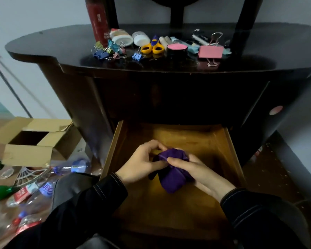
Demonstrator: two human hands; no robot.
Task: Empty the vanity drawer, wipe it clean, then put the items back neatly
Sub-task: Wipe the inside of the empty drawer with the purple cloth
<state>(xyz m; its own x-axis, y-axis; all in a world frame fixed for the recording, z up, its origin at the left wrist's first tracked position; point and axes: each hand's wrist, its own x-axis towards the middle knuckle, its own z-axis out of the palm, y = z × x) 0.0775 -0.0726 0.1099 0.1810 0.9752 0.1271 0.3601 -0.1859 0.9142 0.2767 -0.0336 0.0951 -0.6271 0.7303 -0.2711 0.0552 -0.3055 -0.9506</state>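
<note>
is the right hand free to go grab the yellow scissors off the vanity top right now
Probably not yet: the right hand grips the purple cloth over the drawer, though nothing blocks the scissors.

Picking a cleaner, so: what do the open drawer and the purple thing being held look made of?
Drawer: likely unfinished wood or plywood, matte orange-brown, no shine. Purple cloth: soft woven fabric, judging by its folds, bunching and a stitched seam.

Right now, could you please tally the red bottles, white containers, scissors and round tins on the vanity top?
red bottle: 1
white containers: 2
scissors: 1
round tin: 1
total: 5
</note>
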